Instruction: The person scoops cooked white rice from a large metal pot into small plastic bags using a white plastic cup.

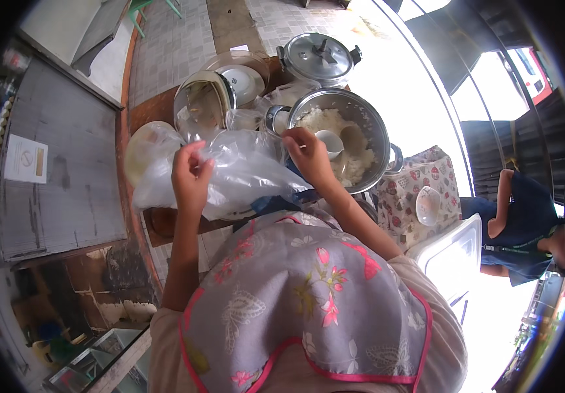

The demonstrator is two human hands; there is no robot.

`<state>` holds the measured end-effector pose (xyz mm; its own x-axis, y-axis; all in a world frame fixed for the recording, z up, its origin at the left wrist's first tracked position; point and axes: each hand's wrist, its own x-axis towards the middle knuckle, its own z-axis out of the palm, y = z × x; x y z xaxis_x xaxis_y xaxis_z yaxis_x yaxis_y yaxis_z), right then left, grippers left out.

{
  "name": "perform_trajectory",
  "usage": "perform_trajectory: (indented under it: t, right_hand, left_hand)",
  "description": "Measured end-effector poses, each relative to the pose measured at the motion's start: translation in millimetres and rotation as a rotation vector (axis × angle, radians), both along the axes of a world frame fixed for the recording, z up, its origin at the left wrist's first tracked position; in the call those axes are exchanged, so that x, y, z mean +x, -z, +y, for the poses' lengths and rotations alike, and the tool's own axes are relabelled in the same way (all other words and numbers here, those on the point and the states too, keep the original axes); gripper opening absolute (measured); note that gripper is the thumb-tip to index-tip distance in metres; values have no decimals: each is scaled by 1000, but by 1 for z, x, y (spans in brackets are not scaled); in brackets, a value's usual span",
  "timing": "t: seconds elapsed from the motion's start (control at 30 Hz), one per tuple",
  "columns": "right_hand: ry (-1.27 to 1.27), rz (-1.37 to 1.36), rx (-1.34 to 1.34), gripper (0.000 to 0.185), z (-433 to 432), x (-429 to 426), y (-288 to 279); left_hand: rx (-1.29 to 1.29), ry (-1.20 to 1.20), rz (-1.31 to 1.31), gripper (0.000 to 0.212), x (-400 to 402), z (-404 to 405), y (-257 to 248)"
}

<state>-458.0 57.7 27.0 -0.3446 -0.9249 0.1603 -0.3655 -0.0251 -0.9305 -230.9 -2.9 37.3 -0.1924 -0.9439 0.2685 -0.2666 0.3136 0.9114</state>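
Clear plastic bags [248, 167] lie in a heap before me. My left hand [193, 174] is raised over their left part, fingers curled with the thumb near the fingertips; some film shows by the fingers, but whether it is pinched cannot be told. My right hand [307, 152] is bent at the near left rim of an open metal pot [380, 123], its fingertips close together; a small pale thing shows between them, too small to name. Cooked white rice [324, 120] fills part of the pot, and a white cup [330, 143] rests in it.
A lidded pressure cooker [319, 59] stands beyond the pot. White plates [243, 82] and a clear-lidded container [202, 110] sit at the back left. On the right are a patterned cloth [410, 182] with a small white bowl [428, 205], a plastic container [452, 258] and a person [523, 221].
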Motion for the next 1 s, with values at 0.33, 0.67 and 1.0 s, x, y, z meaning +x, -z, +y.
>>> perform_trajectory:
  t: [0.33, 0.67, 1.0]
  right_hand:
    - [-455, -597, 208, 20, -41, -4, -3]
    - [-165, -873, 303, 10, -36, -3, 23]
    - [-410, 65, 12, 12, -34, -25, 18]
  left_hand:
    - [667, 279, 976, 33, -69, -11, -6]
    - [179, 323, -163, 58, -22, 3, 81]
    - [279, 223, 16, 13, -70, 9, 30]
